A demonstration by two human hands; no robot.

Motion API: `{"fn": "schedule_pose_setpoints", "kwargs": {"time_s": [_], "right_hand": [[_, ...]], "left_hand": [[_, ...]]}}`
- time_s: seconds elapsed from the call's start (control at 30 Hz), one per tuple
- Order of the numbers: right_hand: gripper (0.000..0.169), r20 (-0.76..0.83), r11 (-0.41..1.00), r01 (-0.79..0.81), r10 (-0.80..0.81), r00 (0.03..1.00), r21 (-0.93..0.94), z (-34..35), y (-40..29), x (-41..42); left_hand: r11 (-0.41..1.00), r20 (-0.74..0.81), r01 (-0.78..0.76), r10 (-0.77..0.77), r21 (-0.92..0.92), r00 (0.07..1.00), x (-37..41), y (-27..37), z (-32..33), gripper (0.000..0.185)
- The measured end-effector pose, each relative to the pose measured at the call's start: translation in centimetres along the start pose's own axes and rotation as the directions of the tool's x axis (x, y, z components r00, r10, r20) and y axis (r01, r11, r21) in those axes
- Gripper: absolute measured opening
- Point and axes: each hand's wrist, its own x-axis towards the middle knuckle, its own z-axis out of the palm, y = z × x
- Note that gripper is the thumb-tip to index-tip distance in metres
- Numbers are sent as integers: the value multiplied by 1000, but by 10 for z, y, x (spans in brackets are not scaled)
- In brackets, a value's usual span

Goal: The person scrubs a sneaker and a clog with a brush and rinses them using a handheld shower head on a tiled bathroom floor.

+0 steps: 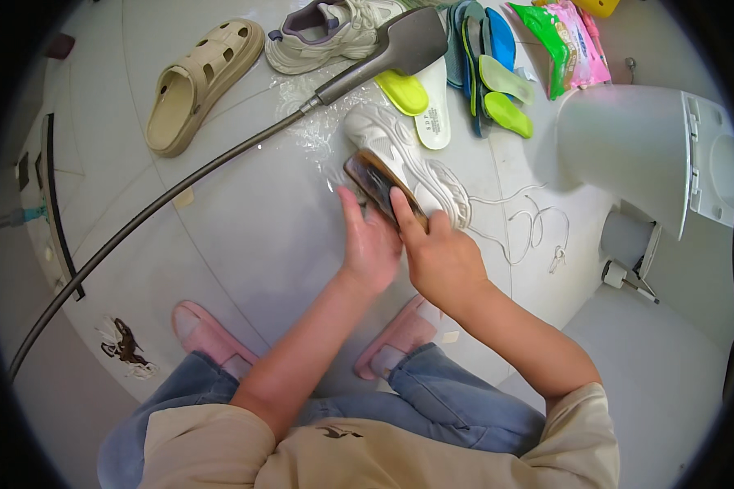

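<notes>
A white sneaker lies on the wet floor tiles before me, its loose white laces trailing to the right. My right hand grips a brown, glossy oblong brush, with the index finger laid along its back. The brush overlaps the near side of the sneaker; its underside is hidden. My left hand is close beside the brush, thumb raised and apart. Its fingers run behind the brush, so whether they hold anything is hidden.
A grey shower head with its hose crosses the floor, beside suds. Beyond are another sneaker, a beige clog, several insoles and a wipes packet. A white toilet stands right. Pink slippers are on my feet.
</notes>
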Motion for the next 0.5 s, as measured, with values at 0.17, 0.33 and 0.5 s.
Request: {"fn": "schedule_pose_setpoints", "kwargs": {"time_s": [0.17,0.33,0.5], "right_hand": [[66,112,995,-17,5,994,100,-5,10,-61],[63,30,973,-108,104,994,205,-4,48,-115],[62,-47,970,-33,45,998,242,4,39,-96]], "left_hand": [[999,105,-46,47,-17,993,-1,28,-3,97],[979,195,-186,198,-81,961,7,26,3,96],[977,183,-210,215,-44,959,11,16,3,93]]}}
